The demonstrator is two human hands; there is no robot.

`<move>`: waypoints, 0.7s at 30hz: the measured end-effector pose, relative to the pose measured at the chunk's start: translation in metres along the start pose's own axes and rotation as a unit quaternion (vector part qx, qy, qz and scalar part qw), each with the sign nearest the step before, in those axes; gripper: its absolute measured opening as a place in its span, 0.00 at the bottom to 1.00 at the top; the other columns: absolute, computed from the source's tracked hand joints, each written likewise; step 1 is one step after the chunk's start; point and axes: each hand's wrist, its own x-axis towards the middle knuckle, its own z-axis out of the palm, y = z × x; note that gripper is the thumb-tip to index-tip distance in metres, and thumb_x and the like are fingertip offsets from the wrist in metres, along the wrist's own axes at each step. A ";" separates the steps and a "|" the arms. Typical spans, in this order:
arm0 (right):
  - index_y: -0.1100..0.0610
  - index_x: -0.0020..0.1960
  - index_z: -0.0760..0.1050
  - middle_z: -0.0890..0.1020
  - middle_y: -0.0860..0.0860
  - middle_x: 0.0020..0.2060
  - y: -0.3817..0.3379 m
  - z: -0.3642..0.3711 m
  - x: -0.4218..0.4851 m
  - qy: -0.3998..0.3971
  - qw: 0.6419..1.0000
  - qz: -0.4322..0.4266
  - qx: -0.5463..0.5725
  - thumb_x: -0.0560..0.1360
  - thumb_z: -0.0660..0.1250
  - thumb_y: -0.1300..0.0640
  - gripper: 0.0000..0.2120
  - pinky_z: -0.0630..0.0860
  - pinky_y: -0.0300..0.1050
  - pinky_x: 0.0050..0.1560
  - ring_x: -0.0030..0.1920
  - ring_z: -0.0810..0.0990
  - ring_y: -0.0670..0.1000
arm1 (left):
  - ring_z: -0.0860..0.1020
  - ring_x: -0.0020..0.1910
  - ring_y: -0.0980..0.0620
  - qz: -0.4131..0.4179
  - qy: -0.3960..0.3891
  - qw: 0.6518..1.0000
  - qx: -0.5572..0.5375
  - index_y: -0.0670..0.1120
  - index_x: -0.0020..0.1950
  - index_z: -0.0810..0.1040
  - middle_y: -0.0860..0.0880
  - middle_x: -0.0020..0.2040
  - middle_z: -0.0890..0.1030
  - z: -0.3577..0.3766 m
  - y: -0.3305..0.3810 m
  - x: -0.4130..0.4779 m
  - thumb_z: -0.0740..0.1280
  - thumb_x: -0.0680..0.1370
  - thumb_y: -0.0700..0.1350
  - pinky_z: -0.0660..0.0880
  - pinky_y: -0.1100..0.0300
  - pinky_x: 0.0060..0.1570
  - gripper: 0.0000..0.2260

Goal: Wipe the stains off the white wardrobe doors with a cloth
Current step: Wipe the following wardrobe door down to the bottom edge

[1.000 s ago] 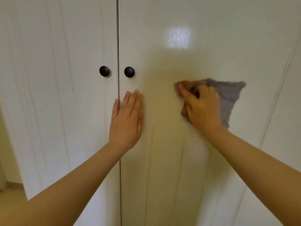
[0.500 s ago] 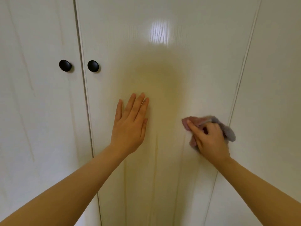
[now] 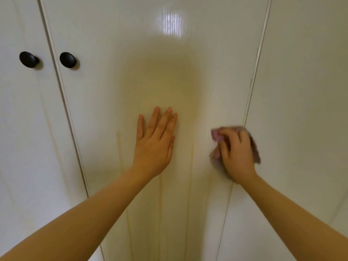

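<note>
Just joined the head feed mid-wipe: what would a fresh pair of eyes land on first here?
The left hand lies flat, fingers straight, on the middle door, while the right hand grips a crumpled pinkish cloth against that door's right edge. Two black knobs stand out at upper left, one on each side of the seam. Faint yellowish streaks run down the panel below the hands.

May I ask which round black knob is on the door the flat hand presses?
The right-hand round black knob, just right of the gap, shares the white door with the left hand; the left-hand knob is on the neighbouring door.
</note>
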 end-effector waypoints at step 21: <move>0.60 0.39 0.75 0.78 0.51 0.34 -0.018 -0.030 -0.014 -0.107 0.718 0.362 0.585 0.58 0.68 0.64 0.10 0.75 0.39 0.42 0.39 0.77 0.48 | 0.67 0.65 0.52 -0.053 -0.105 0.922 -0.368 0.47 0.70 0.68 0.48 0.67 0.72 -0.010 0.061 0.002 0.57 0.79 0.46 0.65 0.57 0.63 0.19</move>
